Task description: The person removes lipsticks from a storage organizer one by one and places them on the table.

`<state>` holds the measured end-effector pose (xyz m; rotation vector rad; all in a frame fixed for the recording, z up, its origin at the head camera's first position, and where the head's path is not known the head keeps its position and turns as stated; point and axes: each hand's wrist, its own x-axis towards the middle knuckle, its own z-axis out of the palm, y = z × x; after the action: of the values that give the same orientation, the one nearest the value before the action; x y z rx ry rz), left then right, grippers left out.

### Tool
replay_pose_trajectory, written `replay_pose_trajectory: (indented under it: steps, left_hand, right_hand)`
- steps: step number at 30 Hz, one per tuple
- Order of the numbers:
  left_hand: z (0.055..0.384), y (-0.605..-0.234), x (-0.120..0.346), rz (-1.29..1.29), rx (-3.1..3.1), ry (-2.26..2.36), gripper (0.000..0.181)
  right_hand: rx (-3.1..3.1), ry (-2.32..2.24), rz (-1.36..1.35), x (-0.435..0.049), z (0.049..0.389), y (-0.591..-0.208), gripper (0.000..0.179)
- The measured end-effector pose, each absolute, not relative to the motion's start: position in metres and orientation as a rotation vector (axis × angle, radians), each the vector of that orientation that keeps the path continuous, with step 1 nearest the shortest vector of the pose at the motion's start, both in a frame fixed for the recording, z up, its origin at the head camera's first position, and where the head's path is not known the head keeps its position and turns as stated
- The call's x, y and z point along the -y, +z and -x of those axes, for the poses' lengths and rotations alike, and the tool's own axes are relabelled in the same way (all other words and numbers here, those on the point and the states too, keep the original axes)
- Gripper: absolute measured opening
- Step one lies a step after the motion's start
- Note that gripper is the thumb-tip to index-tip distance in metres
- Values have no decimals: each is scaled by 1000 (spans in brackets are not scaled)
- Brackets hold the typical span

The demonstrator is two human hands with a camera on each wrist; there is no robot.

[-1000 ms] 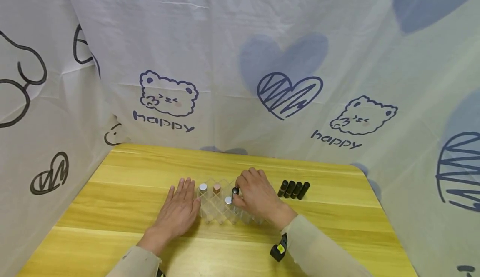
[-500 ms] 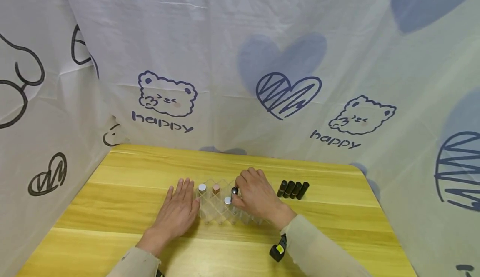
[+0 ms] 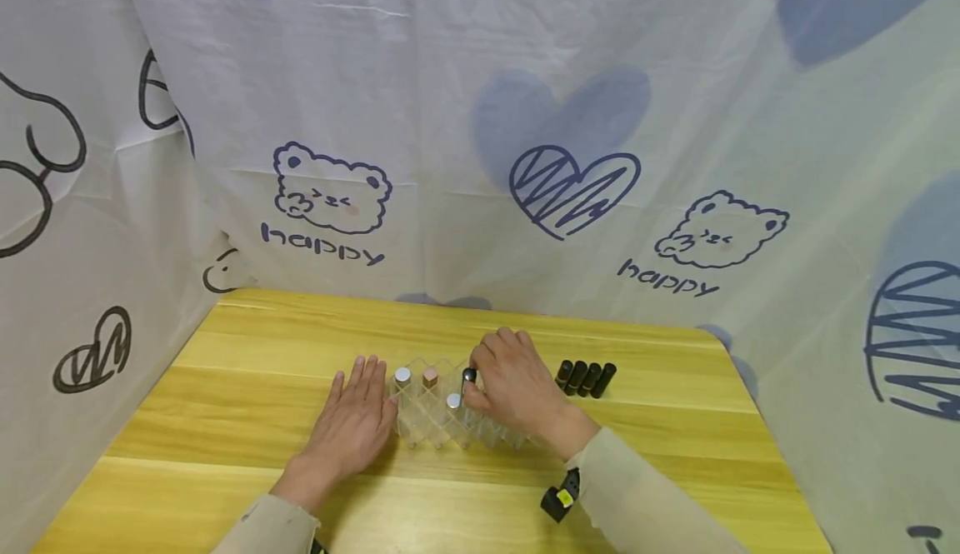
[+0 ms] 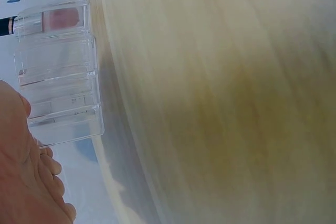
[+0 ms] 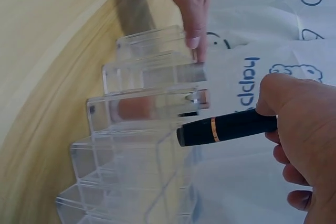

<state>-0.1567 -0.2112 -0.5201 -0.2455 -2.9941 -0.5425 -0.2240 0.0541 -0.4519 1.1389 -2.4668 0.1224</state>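
Observation:
In the head view my right hand (image 3: 517, 383) pinches a black lipstick tube (image 3: 468, 376) over the clear lipstick organizer (image 3: 427, 421). The right wrist view shows that tube (image 5: 231, 128) with a gold band, tilted, its lower end close over the compartments of the organizer (image 5: 94, 156). Thumb and fingertips of the right hand (image 5: 304, 135) are around its other end. My left hand (image 3: 348, 421) lies with straight fingers along the organizer's left side, the thumb right at its edge. Silver-capped (image 3: 402, 376), brown-capped (image 3: 430, 378) and another silver-capped lipstick (image 3: 453, 401) stand in compartments.
Several black lipstick tubes (image 3: 585, 377) lie side by side on the wooden table (image 3: 660, 446), right of the right hand. A white printed cloth (image 3: 450, 121) hangs behind the table and along both sides.
My right hand has risen slightly with the black lipstick tube, and more of the tube shows above the organizer. The left hand keeps its place beside the organizer.

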Motion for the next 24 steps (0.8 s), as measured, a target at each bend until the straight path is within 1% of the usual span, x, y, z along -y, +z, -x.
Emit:
replay_pose_trajectory:
  steps: [14,24]
  left_hand:
    - [157,-517,210,255,2996,-473,64]
    - [158,-518,210,252,3011,-495,65]
  right_hand:
    - [2453,189,-1121,-64,217,-429,18]
    - [2466,200,-1045,-87,217,-425,16]
